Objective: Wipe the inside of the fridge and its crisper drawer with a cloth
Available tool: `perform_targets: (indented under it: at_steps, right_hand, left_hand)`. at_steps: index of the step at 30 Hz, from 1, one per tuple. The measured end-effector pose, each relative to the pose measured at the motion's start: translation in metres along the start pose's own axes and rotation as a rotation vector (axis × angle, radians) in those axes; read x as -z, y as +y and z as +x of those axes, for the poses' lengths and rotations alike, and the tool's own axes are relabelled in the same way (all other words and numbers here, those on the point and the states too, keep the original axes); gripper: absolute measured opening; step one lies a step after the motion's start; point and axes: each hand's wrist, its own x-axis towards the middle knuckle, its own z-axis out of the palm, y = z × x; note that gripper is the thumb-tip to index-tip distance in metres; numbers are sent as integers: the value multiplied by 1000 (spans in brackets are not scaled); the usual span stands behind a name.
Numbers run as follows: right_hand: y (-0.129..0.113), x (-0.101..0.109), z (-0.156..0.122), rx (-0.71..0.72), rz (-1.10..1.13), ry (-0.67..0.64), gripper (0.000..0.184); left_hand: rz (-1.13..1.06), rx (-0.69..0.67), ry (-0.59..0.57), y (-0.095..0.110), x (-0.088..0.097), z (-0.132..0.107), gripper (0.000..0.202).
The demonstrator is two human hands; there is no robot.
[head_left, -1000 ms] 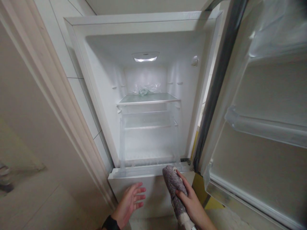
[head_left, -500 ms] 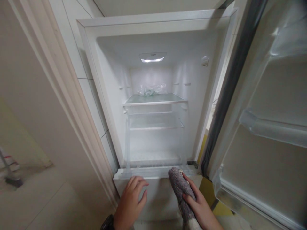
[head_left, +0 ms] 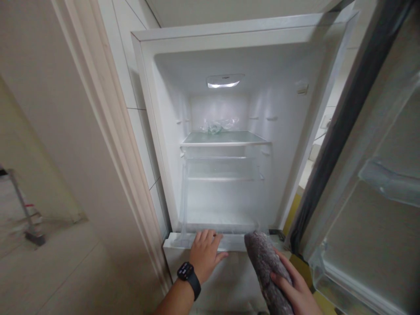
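My right hand (head_left: 292, 286) is wrapped round a rolled, fuzzy grey cloth (head_left: 266, 262), its far end pointing up and left towards the fridge. My left hand (head_left: 206, 253), with a black watch (head_left: 189, 278) on the wrist, is at the front edge of the clear drawer (head_left: 236, 241) low in the fridge. Its fingertips reach over that edge and the thumb is spread away; whether it presses on the rim I cannot tell. The fridge (head_left: 147, 131) stands open and lit inside. Crumpled clear plastic (head_left: 218, 125) lies on its glass shelf (head_left: 226, 138).
The fridge door (head_left: 361, 227) is swung out on the right, with clear door bins (head_left: 393, 181). A door frame (head_left: 98, 109) runs down the left. Beyond it, a long-handled brush (head_left: 34, 237) stands on the floor.
My left hand has moved forward and right, up to the drawer's front edge. The right hand still holds the cloth. The whole view has shifted, with the fridge now further right.
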Motion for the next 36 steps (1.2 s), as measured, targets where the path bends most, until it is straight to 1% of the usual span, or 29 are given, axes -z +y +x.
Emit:
perform_targets:
  at_steps: [2,3,6,8,10,13,15,17,20,24,26,28,30,32,34,36]
  right_hand:
    - [-15,2,9,-1,-3,59,82]
    - [-24,3,17,29,-8,80,81]
    - [-60,-1,54,220,-66,156,71]
    - [-87,-7,88,320,-144,261,66]
    - [-113,-17,126,334,-275,341,66]
    - [-144,-37,178,321,-472,388,67]
    - [-159,-54,203,328,-540,410,67]
    - [-172,-73,219,370,-576,414,67]
    - [-190,-105,228,437,-621,378,65]
    - [-207,-152,226,510,-746,306,63]
    - [-213,-173,225,600,-875,225,63]
    - [-218,-187,223,692,-987,131,57]
    - [-219,-192,221,756,-1047,56,48]
    - [-215,-189,215,802,-1087,-13,42]
    - [-205,-181,203,867,-1135,-118,37]
    - [-191,-174,187,929,-1185,-244,33]
  left_hand:
    - [34,10,18,2,-2,0,45]
    - [49,17,29,3,-3,1,42]
    - [70,34,45,3,-6,2,40]
    - [71,38,49,2,-9,2,40]
    - [56,39,52,0,-13,1,40]
    - [45,29,62,-4,-19,0,42]
    - [61,22,79,-7,-21,0,42]
    - [82,1,88,-9,-22,1,41]
    - [93,-27,96,-13,-22,3,39]
    - [92,-38,133,-17,-27,4,40]
    - [88,-48,162,-18,-30,4,41]
    - [90,-53,169,-19,-31,3,41]
    - [91,-50,154,-19,-29,3,40]
    - [81,-49,140,-18,-25,3,40]
    - [71,-48,131,-17,-22,3,40]
    - [75,-46,123,-17,-20,3,41]
